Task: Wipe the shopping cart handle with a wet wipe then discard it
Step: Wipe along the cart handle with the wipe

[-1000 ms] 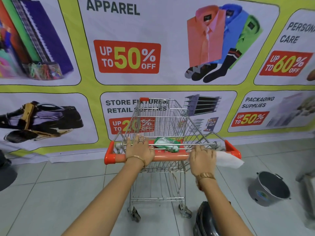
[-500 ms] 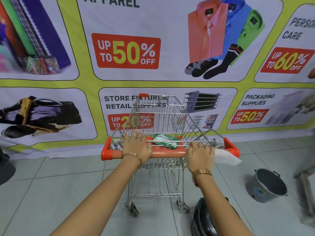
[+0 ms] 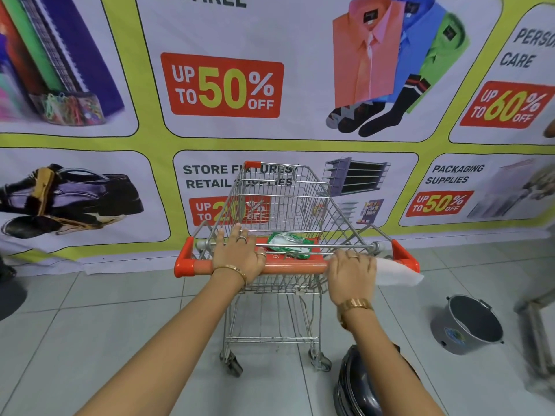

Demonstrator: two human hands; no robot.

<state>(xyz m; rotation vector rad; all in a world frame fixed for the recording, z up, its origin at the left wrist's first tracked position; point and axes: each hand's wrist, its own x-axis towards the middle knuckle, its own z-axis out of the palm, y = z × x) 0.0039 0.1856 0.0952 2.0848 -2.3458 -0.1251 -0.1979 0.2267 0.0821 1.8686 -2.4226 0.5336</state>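
Barely shifting, our right hand is still pressing the wipe on the handle; our left hand is gripping it.

A shopping cart of shiny bare metal wire has a smooth, glossy orange plastic handle. A thin, matt white wet wipe drapes over it. A dull grey metal bucket sits on smooth, pale floor tiles with a slight sheen.
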